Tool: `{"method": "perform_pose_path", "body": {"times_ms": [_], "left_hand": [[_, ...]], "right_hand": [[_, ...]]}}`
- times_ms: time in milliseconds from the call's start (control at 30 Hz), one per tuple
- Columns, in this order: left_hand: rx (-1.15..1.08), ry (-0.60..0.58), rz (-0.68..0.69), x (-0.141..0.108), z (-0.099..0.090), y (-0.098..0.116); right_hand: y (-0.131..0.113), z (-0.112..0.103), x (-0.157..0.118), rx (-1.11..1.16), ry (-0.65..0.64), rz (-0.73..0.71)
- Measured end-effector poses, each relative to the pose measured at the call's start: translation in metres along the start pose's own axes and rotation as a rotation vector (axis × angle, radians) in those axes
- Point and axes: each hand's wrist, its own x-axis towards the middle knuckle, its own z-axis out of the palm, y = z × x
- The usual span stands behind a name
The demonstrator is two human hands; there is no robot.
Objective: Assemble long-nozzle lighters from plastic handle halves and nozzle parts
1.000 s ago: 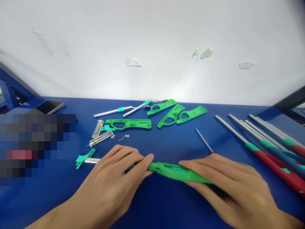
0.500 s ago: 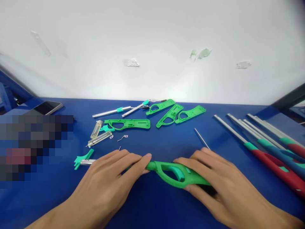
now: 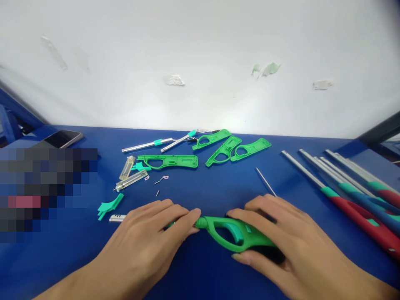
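A green lighter body (image 3: 250, 234) with a teal trigger lies crosswise low in the head view. My right hand (image 3: 281, 233) grips its wide handle end, fingers above and thumb below. My left hand (image 3: 156, 233) is closed around the narrow neck, and a silver tube (image 3: 116, 218) sticks out on its far side. Just beyond that tube end lies a loose teal trigger piece (image 3: 110, 206). A small screw (image 3: 157, 193) rests above my left hand. The part of the lighter under my left palm is hidden.
Green half shells (image 3: 183, 161), metal tubes (image 3: 142, 146) and clear fuel tanks (image 3: 133, 181) lie farther back. A thin rod (image 3: 265, 181) is beyond my right hand. Red lighters (image 3: 359, 212) and blue ones stand at right; a phone (image 3: 67, 138) is at left.
Both hands and the green lighter have shifted slightly right and toward me. The silver tube end has moved away from the loose teal piece, and the small screw shows more fully.
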Motion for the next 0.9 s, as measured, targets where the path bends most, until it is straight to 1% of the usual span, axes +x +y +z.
{"method": "perform_pose_path", "body": {"times_ms": [133,200,333,533,633,900], "left_hand": [[-0.068,-0.015,-0.039,-0.001,0.008,0.008],[-0.133,-0.031,-0.09,0.0,0.011,0.012],[-0.265,-0.06,-0.199,0.001,0.013,0.016],[-0.327,-0.054,-0.234,0.001,0.014,0.014],[-0.336,-0.063,-0.265,0.0,0.014,0.013],[-0.411,-0.076,-0.308,0.002,0.013,0.012]], "right_hand": [[-0.008,0.0,0.003,-0.03,0.101,-0.021],[-0.011,-0.001,0.006,-0.004,0.125,-0.031],[-0.012,-0.002,0.008,0.046,0.105,-0.021],[-0.012,-0.001,0.005,0.186,0.03,0.07],[-0.013,0.0,0.006,0.221,-0.007,0.072],[-0.011,0.001,0.006,0.224,-0.011,0.038]]}}
